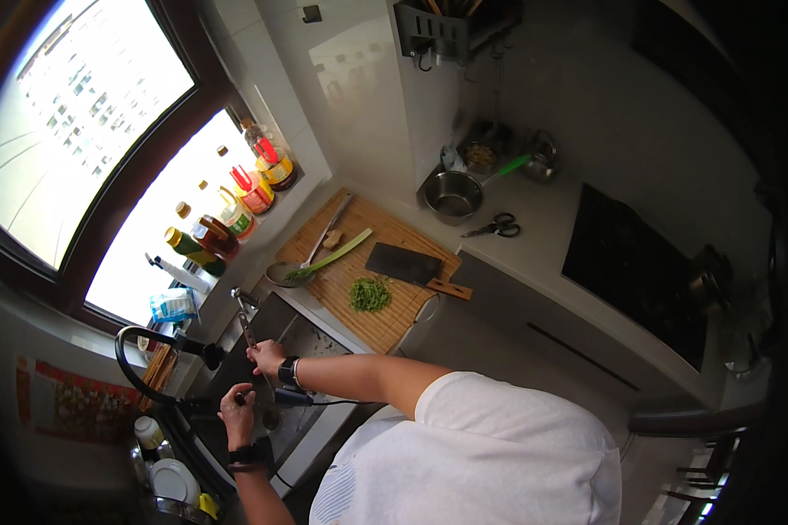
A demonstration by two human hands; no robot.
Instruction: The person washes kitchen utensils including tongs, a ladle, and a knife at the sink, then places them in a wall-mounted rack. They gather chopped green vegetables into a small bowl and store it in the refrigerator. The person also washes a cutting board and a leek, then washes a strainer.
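Note:
Over the dark sink (226, 407), my right hand (266, 357) grips a long metal utensil (247, 330) whose slotted handle end points up toward the faucet; its lower part is hard to make out. My left hand (238, 408) is beside it, fingers curled round a small dark object that I cannot identify. Beyond the sink, a bamboo cutting board (341, 308) bears a cleaver (404, 262), chopped greens (370, 294), a green stalk (341, 252), a piece of ginger-like root (332, 239) and a metal ladle or strainer (291, 274).
A black faucet (121, 357) arches left of the sink. Dishes (173, 481) stand at lower left. Bottles (217, 236) line the windowsill. A saucepan (453, 197) and scissors (496, 227) lie on the counter, with a dark cooktop (630, 275) farther right.

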